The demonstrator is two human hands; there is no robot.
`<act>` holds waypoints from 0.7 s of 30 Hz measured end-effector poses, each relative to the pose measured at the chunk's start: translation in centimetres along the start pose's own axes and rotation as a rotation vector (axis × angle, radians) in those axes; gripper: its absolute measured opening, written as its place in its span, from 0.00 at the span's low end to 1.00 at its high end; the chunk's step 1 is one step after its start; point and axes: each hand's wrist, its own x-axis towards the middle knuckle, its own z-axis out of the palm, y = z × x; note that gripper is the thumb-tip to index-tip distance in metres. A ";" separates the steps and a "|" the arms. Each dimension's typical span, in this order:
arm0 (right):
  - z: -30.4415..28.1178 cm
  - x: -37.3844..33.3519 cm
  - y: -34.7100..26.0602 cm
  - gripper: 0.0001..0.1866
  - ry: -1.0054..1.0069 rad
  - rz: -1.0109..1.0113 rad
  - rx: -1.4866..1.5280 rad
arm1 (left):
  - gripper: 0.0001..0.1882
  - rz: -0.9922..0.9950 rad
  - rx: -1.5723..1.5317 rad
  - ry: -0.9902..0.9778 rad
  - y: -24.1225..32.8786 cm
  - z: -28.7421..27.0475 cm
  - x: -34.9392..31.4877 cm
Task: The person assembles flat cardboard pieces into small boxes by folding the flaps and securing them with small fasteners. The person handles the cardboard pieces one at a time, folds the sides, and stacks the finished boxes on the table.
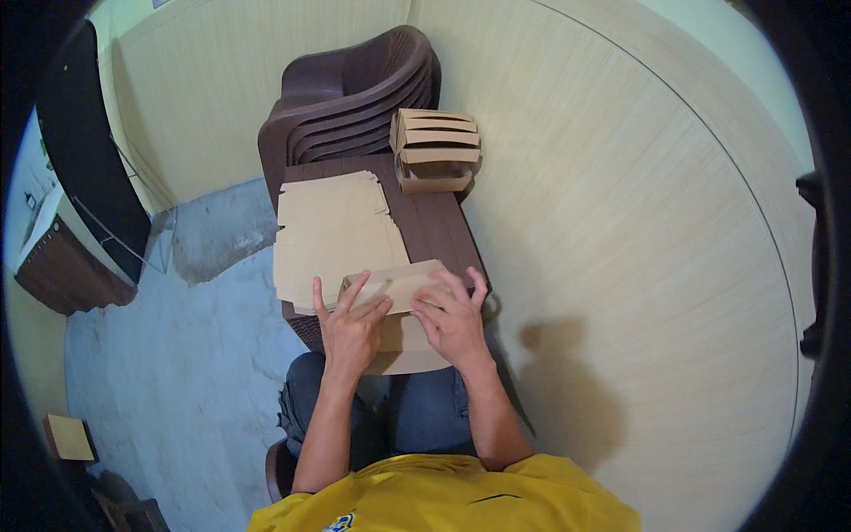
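Observation:
A partly folded brown cardboard box (399, 282) lies across the near end of the dark table, its wide flap (408, 362) hanging toward my lap. On its left side, my left hand (351, 332) grips the near wall between thumb and fingers, with a couple of fingers raised. My right hand (452, 321) pinches the same wall farther right, two fingers lifted above it. The fingertips of both hands cover part of the fold. Just beyond the box, flat cardboard blanks (335, 232) are piled in a loose stack.
The narrow brown table (427, 213) stands against a pale panelled wall (612, 204). Folded cardboard boxes (439, 152) are stacked at its far right corner. Behind rise several stacked brown chairs (355, 89). Bluish floor (195, 355) stretches out on the left.

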 end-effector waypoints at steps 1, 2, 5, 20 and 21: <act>0.5 0.3 0.2 0.08 -0.038 -0.058 0.014 | 0.10 0.006 -0.006 -0.003 -0.2 -0.3 0.3; 1.0 0.5 0.2 0.04 -0.006 -0.034 0.033 | 0.12 0.005 -0.017 -0.044 -0.4 -0.7 0.5; 1.9 1.0 0.6 0.04 -0.062 -0.019 0.090 | 0.22 -0.040 -0.047 -0.111 -1.2 -2.1 0.6; 4.1 6.6 5.0 0.06 -0.101 -0.219 0.122 | 0.37 -0.651 -1.254 0.095 -6.6 0.7 1.0; 4.1 7.2 5.7 0.08 -0.029 -0.158 0.141 | 0.36 -0.664 -1.233 0.127 -7.3 1.1 1.4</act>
